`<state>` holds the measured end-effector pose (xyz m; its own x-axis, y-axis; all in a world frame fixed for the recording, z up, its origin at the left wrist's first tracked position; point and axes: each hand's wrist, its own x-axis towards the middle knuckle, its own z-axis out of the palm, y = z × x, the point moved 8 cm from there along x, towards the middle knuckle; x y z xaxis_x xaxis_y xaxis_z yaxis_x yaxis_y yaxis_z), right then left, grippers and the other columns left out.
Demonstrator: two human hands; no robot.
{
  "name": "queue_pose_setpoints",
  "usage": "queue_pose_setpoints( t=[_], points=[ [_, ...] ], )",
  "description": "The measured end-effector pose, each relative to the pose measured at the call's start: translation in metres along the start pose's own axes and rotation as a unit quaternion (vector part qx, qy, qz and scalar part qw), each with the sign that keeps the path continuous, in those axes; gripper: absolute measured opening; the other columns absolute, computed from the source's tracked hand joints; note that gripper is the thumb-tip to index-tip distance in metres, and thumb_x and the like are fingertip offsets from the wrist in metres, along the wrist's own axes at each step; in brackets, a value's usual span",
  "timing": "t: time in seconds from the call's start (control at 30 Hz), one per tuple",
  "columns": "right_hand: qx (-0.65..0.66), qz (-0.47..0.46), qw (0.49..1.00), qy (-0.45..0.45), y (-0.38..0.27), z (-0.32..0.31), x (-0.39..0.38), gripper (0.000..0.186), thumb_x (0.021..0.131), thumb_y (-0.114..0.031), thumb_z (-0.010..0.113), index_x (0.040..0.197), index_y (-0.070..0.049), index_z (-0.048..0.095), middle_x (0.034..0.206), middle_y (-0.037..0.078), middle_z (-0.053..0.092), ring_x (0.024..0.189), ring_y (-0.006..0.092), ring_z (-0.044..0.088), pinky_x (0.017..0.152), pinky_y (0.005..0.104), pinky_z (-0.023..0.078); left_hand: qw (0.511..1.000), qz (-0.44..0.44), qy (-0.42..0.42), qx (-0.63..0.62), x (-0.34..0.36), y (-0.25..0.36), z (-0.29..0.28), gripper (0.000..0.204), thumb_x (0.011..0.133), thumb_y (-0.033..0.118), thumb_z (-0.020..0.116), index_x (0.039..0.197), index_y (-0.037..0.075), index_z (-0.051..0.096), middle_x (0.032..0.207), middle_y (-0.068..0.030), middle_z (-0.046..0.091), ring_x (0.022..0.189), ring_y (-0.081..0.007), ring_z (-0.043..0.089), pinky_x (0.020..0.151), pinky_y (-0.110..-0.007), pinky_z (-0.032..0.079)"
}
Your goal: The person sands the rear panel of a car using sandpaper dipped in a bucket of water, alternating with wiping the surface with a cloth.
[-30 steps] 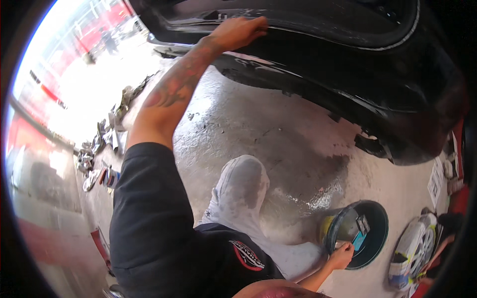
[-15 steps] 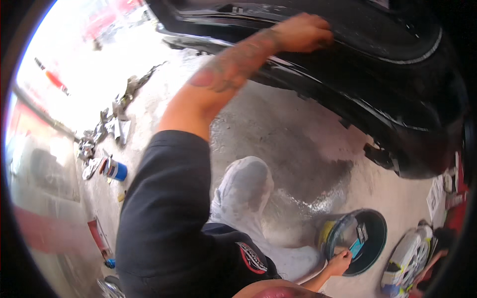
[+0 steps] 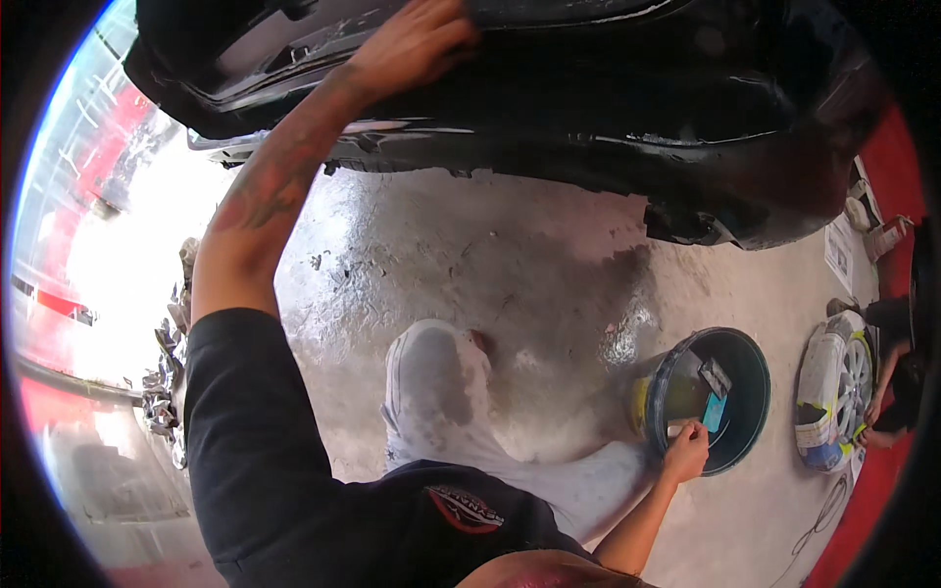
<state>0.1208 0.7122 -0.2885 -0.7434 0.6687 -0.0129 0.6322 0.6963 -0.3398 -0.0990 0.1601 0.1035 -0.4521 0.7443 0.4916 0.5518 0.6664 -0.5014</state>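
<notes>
My left hand (image 3: 420,47) is at the black car bumper (image 3: 549,103), its fingers curled and smeared by motion. Whether anything lies under them is hidden. Low on the right, my right hand (image 3: 688,453) is closed at the near left rim of a dark bucket (image 3: 763,392). What its fingers grip, if anything, cannot be made out; a pale flat edge shows beside them. Inside the bucket, beyond that hand, are a light-blue flat piece (image 3: 714,412) and a small grey-and-black block (image 3: 716,377).
Wet patches mark the concrete floor (image 3: 549,284) below the bumper. At the right, another person's hands (image 3: 872,436) are at a spoked wheel (image 3: 851,392) with paper on its tyre. Crumpled scraps (image 3: 162,392) lie left. My bent knee (image 3: 436,372) is between bumper and bucket.
The view has shifted, so the bumper sits higher and farther left. My left hand is still at the bumper, its fingers now more blurred. My right hand stays at the bucket.
</notes>
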Motion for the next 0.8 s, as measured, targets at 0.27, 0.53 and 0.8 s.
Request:
queue_pose_setpoints(
  t=[0.27, 0.53, 0.8],
  points=[
    [-0.008, -0.011, 0.999, 0.033, 0.011, -0.004, -0.001, 0.025, 0.092, -0.038, 0.058, 0.103, -0.020, 0.072, 0.097, 0.009, 0.074, 0.088, 0.0360, 0.069, 0.073, 0.0495, 0.051, 0.997, 0.020, 0.035, -0.068, 0.027, 0.015, -0.001, 0.016, 0.078, 0.014, 0.072, 0.090, 0.012, 0.060, 0.089, -0.0083, 0.055, 0.088, -0.0302, 0.054, 0.079, -0.042, 0.042],
    [-0.007, 0.005, 1.000, 0.023, 0.006, -0.002, 0.002, 0.027, 0.091, -0.039, 0.058, 0.104, -0.020, 0.072, 0.096, 0.010, 0.074, 0.088, 0.0361, 0.069, 0.074, 0.0491, 0.051, 0.993, -0.089, 0.015, 0.080, -0.083, -0.047, -0.033, 0.018, 0.083, 0.011, 0.075, 0.099, 0.011, 0.065, 0.097, -0.0069, 0.060, 0.098, -0.0288, 0.059, 0.086, -0.040, 0.046],
    [0.019, -0.026, 0.998, 0.047, 0.011, 0.001, 0.003, 0.023, 0.091, -0.037, 0.059, 0.100, -0.020, 0.071, 0.093, 0.013, 0.073, 0.083, 0.0397, 0.068, 0.069, 0.0524, 0.050, 0.997, -0.007, 0.018, 0.075, -0.037, -0.028, -0.009, 0.019, 0.082, 0.015, 0.076, 0.096, 0.011, 0.064, 0.092, -0.0055, 0.059, 0.092, -0.0262, 0.060, 0.082, -0.038, 0.045]
  ],
)
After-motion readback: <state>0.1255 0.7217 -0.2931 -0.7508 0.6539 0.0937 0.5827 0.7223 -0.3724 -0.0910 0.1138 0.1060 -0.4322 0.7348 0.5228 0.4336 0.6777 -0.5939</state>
